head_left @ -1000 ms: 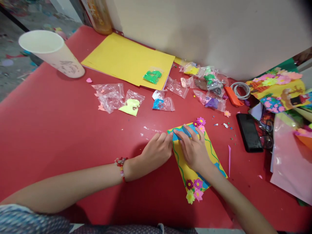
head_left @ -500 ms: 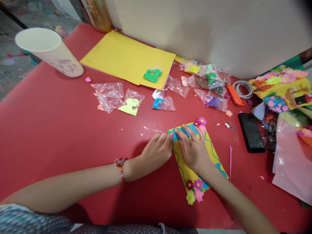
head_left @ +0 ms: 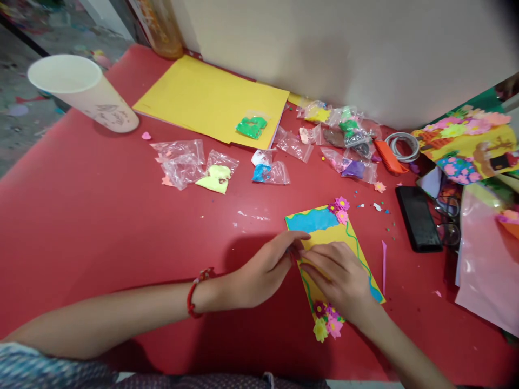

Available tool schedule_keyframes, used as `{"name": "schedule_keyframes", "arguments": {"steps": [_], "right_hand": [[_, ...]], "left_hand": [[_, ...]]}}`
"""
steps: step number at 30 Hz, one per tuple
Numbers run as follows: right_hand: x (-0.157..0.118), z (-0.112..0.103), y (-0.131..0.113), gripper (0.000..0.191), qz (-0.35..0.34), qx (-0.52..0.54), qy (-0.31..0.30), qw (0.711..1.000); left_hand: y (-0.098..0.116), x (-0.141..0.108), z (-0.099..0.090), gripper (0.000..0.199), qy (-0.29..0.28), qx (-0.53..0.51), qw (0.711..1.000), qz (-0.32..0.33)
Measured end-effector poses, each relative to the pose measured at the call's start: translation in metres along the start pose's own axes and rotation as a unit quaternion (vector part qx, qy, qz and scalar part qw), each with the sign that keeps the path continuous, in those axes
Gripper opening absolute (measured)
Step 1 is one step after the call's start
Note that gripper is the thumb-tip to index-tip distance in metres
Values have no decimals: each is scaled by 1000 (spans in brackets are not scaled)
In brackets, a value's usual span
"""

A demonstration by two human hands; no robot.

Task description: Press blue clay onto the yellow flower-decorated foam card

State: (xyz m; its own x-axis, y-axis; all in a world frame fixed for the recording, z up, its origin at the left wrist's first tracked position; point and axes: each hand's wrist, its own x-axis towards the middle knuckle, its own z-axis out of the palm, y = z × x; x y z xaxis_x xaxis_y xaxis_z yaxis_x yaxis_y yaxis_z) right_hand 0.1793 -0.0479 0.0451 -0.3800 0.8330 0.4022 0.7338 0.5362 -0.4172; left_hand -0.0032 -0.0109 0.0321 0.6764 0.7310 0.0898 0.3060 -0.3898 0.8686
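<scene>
A yellow card point(head_left: 326, 236) lies tilted on the red table, with a blue clay patch point(head_left: 313, 220) across its top and wavy green clay lines along its sides. Pink and magenta clay flowers point(head_left: 341, 217) decorate its top right corner; yellow, pink and magenta ones point(head_left: 320, 328) sit at the bottom. My left hand point(head_left: 261, 273) is closed at the card's left edge, thumb and fingertips drawn together. Over the card's middle, my right hand point(head_left: 344, 275) is closed too, its fingertips meeting those of the left. Whatever lies between the fingertips is hidden.
Bags of coloured clay point(head_left: 217, 175) are spread behind my hands, near a yellow folder point(head_left: 203, 102) and a paper cup point(head_left: 109, 105). To the right are a pink clay tool point(head_left: 384, 267), a black phone point(head_left: 417, 219), glasses point(head_left: 448, 234) and an orange comb point(head_left: 390, 158).
Both hands have drawn back from the card's top edge towards its middle left and come together at the fingertips. The blue patch at the top is now uncovered. The card has shifted slightly right.
</scene>
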Motion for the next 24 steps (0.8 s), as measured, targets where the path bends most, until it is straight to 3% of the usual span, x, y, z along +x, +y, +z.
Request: {"name": "schedule_keyframes", "arguments": {"steps": [3, 6, 11, 14, 18, 24], "right_hand": [[-4, 5, -7, 12, -23, -8, -17, 1000], [-6, 5, -8, 14, -27, -12, -20, 999], [-9, 0, -8, 16, -5, 2, -23, 1000], [-9, -7, -7, 12, 11, 2, 10, 1000], [-8, -21, -4, 5, 67, 12, 24, 997], [-6, -15, -7, 9, 9, 38, -5, 999]], "left_hand": [[9, -4, 7, 44, -52, -109, 991, -62], [15, -1, 7, 47, -131, -206, 963, -111], [6, 5, 5, 20, -194, -425, 866, -177], [-4, 6, 6, 35, -232, -494, 812, -208], [-8, 8, 5, 44, -208, -509, 805, -222], [-4, 8, 5, 46, -237, -539, 784, -195]]}}
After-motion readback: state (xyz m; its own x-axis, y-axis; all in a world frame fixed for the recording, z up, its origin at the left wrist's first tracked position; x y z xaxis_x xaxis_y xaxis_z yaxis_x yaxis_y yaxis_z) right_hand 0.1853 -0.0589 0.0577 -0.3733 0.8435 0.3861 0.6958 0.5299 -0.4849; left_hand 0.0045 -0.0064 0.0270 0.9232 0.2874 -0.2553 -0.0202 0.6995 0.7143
